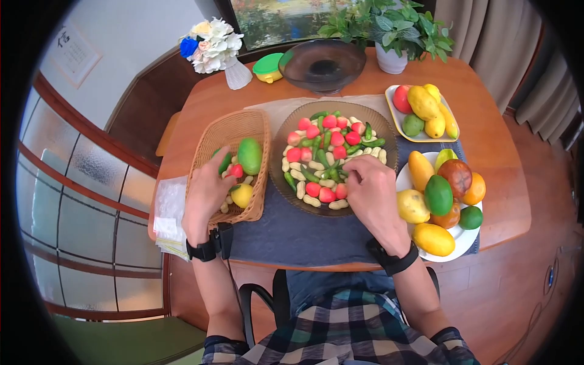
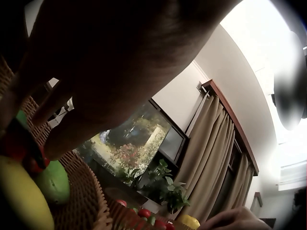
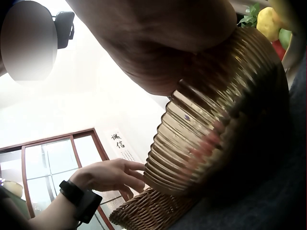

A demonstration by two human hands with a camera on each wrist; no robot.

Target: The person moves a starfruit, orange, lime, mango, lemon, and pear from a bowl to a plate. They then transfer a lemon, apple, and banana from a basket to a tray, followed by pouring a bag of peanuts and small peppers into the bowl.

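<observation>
My left hand [image 1: 208,185] reaches down into a wicker basket [image 1: 260,204], fingers spread around a small red fruit [image 1: 236,171]. A green mango [image 1: 249,156], a yellow fruit [image 1: 242,196] and some peanuts lie beside it in the basket. Over the near right part of a ribbed glass bowl [image 1: 284,188] is my right hand [image 1: 372,185], its fingers bent down among the contents. Small red fruits [image 1: 326,194], green peppers [image 1: 309,174] and peanuts [image 1: 301,190] fill that bowl. The back of the hand hides the right fingertips, so I cannot tell what they hold.
A white plate [image 1: 468,240] of mixed fruit stands right of the bowl, with a fruit tray [image 1: 395,125] behind it. A dark glass dish [image 1: 322,67], a green-lidded container [image 1: 267,67], flowers [image 1: 210,45] and a potted plant [image 1: 389,58] line the back. Plastic bags [image 1: 170,213] lie at left.
</observation>
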